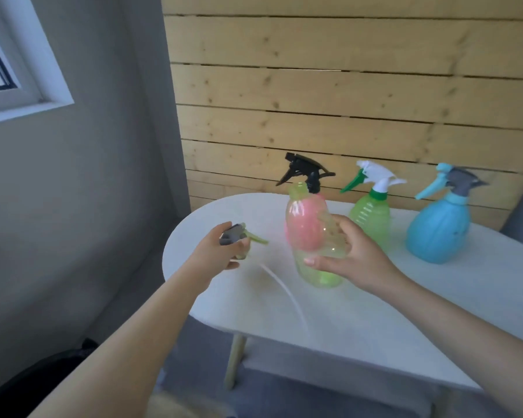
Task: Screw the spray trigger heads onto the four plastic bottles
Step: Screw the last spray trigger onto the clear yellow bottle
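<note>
Head view: your right hand (349, 251) steadies the open bottle (317, 267) at table (405, 312) centre, neck clear. Your left hand (216, 251), at nine o'clock, clasps the last trigger head (234, 235), tube (284, 291) trailing, ready to feed in. Three capped bottles stand behind.

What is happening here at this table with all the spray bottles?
A person is putting spray heads on plastic bottles at a white table. The left hand holds a grey and green trigger head with its long tube hanging down. The right hand grips a clear yellow-green bottle that has no head yet. Behind it, a pink bottle, a green bottle and a blue bottle already carry their heads.
</note>
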{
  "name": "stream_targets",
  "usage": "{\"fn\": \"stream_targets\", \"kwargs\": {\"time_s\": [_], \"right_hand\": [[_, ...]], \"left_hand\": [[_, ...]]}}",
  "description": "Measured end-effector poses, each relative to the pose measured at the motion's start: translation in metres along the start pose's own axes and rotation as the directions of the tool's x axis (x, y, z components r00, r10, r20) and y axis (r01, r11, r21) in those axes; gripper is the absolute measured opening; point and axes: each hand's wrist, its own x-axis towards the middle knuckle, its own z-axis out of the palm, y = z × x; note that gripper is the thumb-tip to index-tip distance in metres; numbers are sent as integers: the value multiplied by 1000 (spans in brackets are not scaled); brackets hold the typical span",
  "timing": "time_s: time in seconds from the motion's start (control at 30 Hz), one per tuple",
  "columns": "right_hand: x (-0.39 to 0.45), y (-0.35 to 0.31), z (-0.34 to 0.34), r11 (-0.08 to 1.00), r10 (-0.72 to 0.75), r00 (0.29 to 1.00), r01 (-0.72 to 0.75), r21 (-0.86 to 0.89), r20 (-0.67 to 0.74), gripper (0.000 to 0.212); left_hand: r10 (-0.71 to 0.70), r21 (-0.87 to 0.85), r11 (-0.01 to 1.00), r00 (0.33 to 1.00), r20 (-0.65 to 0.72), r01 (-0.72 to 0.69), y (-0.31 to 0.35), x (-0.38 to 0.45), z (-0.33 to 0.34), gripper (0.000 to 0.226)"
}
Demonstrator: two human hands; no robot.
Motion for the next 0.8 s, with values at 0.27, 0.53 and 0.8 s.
{"fn": "stream_targets", "kwargs": {"time_s": [0.27,0.53,0.8], "right_hand": [[-59,43,-89,944,134,982,-167,-284,-130,87],[-88,58,-141,931,214,976,-218,-294,-48,91],[-104,69,-149,884,243,970,-225,-410,-8,92]], "left_hand": [[73,-323,941,993,-95,-101,28,-7,58,69],[138,-428,878,970,-198,-213,41,-2,96,61],[190,-394,867,935,-301,-304,42,-2,103,66]]}}
